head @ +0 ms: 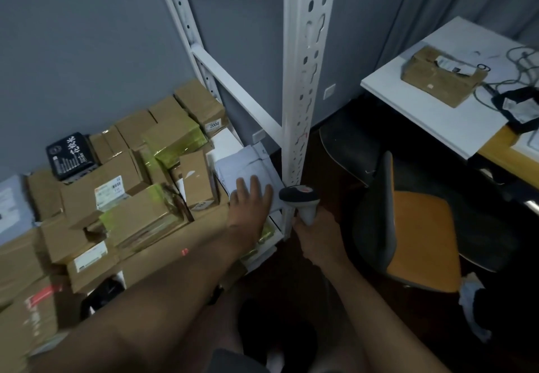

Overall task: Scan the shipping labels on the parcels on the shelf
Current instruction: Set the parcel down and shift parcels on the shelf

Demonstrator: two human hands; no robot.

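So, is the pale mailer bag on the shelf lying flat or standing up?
Flat. The pale mailer bag lies on the shelf beside upright boxes, with the left hand on it.

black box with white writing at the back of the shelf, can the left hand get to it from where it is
Probably yes: the black box with white writing sits on top of the brown cardboard parcels, uncovered, and the left hand lies open on a white mailer bag.

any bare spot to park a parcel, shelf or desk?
Shelf is crowded: brown cardboard boxes packed edge to edge, pale mailer bags by the white slotted upright. Free patch: white desk top, between the open brown carton and its near edge. Orange chair seat is bare.
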